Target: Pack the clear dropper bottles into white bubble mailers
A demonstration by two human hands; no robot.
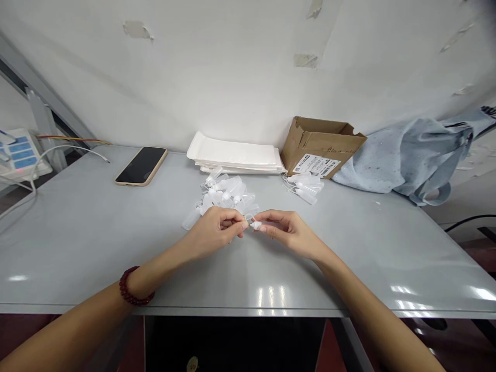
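Translucent plastic dropper bottle (257, 225) sits pinched in the right hand (293, 231). The left hand (219, 227), thumb and fingers pressed together, meets its nozzle; what they grip is hidden.

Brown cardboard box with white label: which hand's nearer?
Right. The right hand is in front of the brown cardboard box, somewhat left; the left hand is farther left, in front of the pile of translucent plastic bottles.

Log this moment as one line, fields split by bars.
right hand: pinching small bottle | left hand: fingers at its tip end | on table: bottle pile, smaller bottle group, white stack, cardboard box, phone
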